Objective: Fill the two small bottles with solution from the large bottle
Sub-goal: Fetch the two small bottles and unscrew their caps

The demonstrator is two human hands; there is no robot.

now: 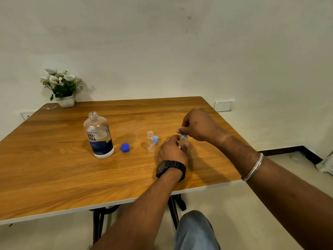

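Small bottle [183, 141] gripped by left hand [172, 150]; right hand [196, 125] fingers pinch its blue cap [184, 135].

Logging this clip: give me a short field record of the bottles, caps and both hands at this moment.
large bottle: upright on table, uncapped
dark blue cap: on table, right of large bottle
open small bottle: upright, uncapped
light blue cap: just behind open small bottle
held small bottle: upright, cap on top
left hand: grips held small bottle's body
right hand: fingers pinch its cap; turning direction cannot be told
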